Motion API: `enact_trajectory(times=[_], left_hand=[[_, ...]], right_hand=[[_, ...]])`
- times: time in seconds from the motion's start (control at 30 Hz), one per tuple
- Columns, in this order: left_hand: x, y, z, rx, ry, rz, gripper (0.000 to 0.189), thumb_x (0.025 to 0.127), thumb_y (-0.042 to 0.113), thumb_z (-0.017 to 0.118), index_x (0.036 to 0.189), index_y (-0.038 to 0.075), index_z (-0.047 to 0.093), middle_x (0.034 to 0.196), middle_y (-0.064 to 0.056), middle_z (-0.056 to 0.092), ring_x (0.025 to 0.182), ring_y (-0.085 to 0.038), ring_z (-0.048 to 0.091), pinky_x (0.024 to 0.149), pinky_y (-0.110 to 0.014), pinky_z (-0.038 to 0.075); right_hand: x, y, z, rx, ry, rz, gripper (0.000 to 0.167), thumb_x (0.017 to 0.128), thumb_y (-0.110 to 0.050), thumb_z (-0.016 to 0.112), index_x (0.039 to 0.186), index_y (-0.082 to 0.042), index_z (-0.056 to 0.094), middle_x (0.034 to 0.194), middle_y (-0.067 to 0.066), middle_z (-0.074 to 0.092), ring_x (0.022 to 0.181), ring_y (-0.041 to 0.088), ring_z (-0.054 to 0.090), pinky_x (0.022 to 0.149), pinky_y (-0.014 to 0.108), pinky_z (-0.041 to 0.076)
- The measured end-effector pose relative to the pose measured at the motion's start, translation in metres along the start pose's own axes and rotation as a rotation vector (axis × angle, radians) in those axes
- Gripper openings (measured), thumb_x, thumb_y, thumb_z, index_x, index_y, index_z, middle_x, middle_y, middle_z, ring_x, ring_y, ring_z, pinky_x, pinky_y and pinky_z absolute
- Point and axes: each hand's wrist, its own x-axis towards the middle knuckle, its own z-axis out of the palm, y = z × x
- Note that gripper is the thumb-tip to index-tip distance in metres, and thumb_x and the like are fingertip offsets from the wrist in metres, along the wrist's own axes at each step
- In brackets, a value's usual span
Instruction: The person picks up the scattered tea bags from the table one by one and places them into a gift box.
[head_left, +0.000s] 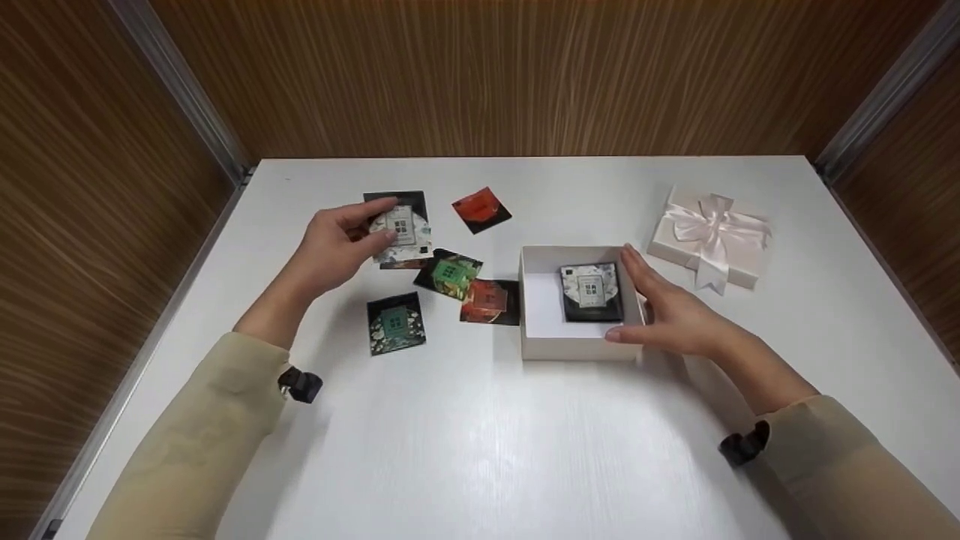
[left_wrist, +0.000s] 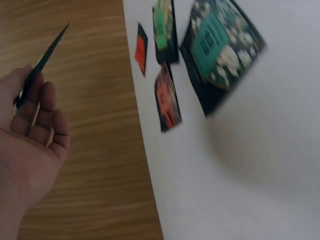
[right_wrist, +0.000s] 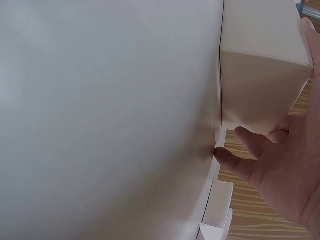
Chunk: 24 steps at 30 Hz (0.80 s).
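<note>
My left hand (head_left: pixel 334 251) pinches a flat square sachet (head_left: pixel 415 250), black at the top with a white floral lower part, raised over the table's left side. In the left wrist view this sachet (left_wrist: pixel 47 52) shows nearly edge-on between thumb and fingers. On the right, my right hand (head_left: pixel 679 315) holds an open white box (head_left: pixel 581 349) by its right side, thumb at the front rim and fingertips at the back corner. Inside the box lies a similar black and white floral sachet (head_left: pixel 592 307). The right wrist view shows fingers close along the box's outer wall (right_wrist: pixel 265 90).
Left of the box lie a green sachet (head_left: pixel 452 274), an orange-red one (head_left: pixel 489 301), a dark teal floral one (head_left: pixel 396 324) and a red and black one (head_left: pixel 481 210). A pale lid with a ribbon bow (head_left: pixel 716 232) sits at the back right. Wood-grain panels (head_left: pixel 480 82) surround the table.
</note>
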Motion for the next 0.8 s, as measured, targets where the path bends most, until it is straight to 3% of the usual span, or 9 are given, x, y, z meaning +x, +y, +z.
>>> enact_trajectory(times=[0.23, 0.4, 0.6, 0.8], left_hand=[[0.01, 0.035, 0.027, -0.015, -0.026, 0.085, 0.05, 0.105, 0.018, 0.07, 0.154, 0.025, 0.06, 0.126, -0.007, 0.066, 0.101, -0.02, 0.06, 0.08, -0.025, 0.054], [0.019, 0.056, 0.047, -0.015, -0.066, 0.131, 0.051, 0.105, 0.02, 0.07, 0.155, 0.026, 0.058, 0.118, -0.006, 0.067, 0.097, -0.019, 0.059, 0.071, -0.026, 0.054], [0.029, 0.071, 0.08, 0.004, -0.119, 0.189, 0.05, 0.105, 0.021, 0.071, 0.154, 0.024, 0.059, 0.107, -0.002, 0.068, 0.091, -0.016, 0.061, 0.073, -0.028, 0.052], [0.037, 0.077, 0.118, 0.036, -0.194, 0.204, 0.05, 0.104, 0.022, 0.072, 0.153, 0.023, 0.061, 0.106, 0.001, 0.068, 0.091, -0.012, 0.059, 0.071, -0.027, 0.049]], right_hand=[[-0.001, 0.001, -0.002, 0.008, 0.008, 0.006, 0.125, 0.088, -0.055, 0.083, 0.172, -0.02, -0.002, 0.178, 0.004, -0.003, 0.16, 0.04, 0.012, 0.124, 0.063, 0.02], [0.0, 0.0, -0.002, 0.007, 0.009, 0.005, 0.125, 0.088, -0.056, 0.083, 0.172, -0.022, -0.003, 0.178, 0.002, -0.004, 0.16, 0.039, 0.011, 0.125, 0.063, 0.019], [0.001, 0.001, -0.001, -0.001, 0.005, 0.0, 0.125, 0.089, -0.057, 0.082, 0.172, -0.022, -0.004, 0.178, 0.002, -0.004, 0.16, 0.04, 0.011, 0.124, 0.063, 0.02], [0.002, 0.003, 0.002, -0.014, 0.015, -0.007, 0.125, 0.088, -0.055, 0.083, 0.172, -0.021, -0.003, 0.178, 0.008, -0.002, 0.159, 0.044, 0.015, 0.123, 0.064, 0.022]])
